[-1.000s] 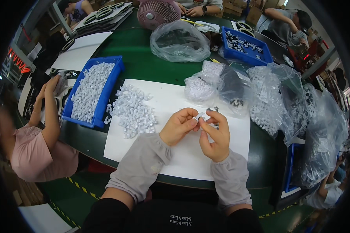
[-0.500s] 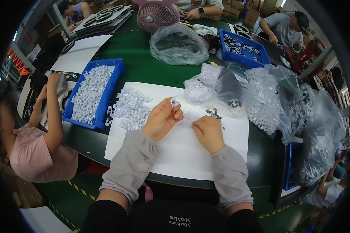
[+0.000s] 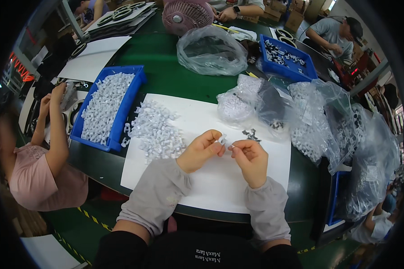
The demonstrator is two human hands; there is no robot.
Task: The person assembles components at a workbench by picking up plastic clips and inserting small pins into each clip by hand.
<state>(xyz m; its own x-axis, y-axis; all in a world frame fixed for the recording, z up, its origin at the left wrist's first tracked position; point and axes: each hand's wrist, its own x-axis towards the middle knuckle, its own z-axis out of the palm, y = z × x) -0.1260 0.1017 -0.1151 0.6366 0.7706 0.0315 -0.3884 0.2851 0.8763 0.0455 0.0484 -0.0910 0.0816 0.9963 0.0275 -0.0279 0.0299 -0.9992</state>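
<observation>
Over the white sheet, my left hand pinches a small white plastic part. My right hand meets it from the right, thumb and forefinger closed at the part's edge. Whatever tiny piece sits in the right fingertips is too small to make out. Left of my left hand lies a loose heap of white plastic parts. A little pile of small dark grey pieces rests on the sheet just beyond my right hand.
A blue bin of white parts stands on the left, another blue bin at the back right. Clear bags of parts crowd the right side. An empty-looking plastic bag and a pink fan are farther back. Co-workers sit around.
My left hand has come down and right with the white part. My right hand has risen from the sheet near the grey pieces, and the two hands' fingertips now meet.
</observation>
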